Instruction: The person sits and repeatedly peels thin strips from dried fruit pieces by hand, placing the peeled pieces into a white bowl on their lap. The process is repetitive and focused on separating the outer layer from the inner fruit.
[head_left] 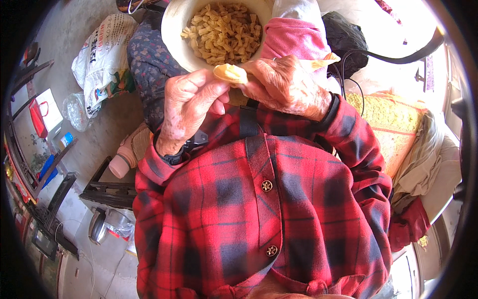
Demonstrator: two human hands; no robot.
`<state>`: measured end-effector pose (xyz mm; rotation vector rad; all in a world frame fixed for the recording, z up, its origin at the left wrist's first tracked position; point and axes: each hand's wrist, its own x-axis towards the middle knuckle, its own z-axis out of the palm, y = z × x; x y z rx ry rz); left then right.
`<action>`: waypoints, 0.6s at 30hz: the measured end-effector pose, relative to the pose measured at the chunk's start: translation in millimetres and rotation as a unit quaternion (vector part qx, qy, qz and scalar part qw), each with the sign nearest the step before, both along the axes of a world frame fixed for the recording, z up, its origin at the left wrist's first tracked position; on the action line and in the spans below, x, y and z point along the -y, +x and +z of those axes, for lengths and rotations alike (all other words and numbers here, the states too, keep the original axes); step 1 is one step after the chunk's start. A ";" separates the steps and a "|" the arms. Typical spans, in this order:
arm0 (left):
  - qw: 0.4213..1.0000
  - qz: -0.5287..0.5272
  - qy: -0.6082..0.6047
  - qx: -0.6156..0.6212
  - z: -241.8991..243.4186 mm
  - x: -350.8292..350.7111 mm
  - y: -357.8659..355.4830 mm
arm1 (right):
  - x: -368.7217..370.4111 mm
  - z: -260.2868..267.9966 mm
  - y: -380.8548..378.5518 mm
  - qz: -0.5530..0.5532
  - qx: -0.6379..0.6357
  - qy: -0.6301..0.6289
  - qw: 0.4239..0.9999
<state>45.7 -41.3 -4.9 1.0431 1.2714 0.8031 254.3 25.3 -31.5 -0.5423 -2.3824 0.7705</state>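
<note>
A pale yellow, thin folded strip (231, 73) is pinched between my two hands in front of my chest. My left hand (198, 101) grips its rounded, bunched end between thumb and fingertips. My right hand (285, 84) holds the other side, and a loose pale tail (322, 62) sticks out beyond its knuckles. What material the strip is, I cannot tell. Just beyond my hands stands a white round tub (172, 31), holding many small knotted yellowish pieces (226, 35). The right hand's inner fingers are partly hidden.
A white woven sack with printing (108, 56) and a clear plastic bag (76, 111) lie on the floor at the left. A black plastic bag (343, 41) is at the upper right, near a dark cable (403, 59). Yellow-orange cloth (388, 116) covers something at the right.
</note>
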 end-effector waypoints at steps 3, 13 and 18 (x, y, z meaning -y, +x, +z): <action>0.999 -0.040 0.023 0.007 1.8 2.1 -6.8 | -1.0 5.0 6.3 0.038 0.033 -0.053 0.997; 0.993 -0.097 0.058 -0.031 7.6 7.0 -27.3 | -0.4 6.9 18.8 0.077 0.046 -0.120 0.989; 0.996 -0.083 0.041 -0.004 14.6 14.8 -42.2 | 0.4 13.9 29.7 0.059 0.036 -0.157 0.985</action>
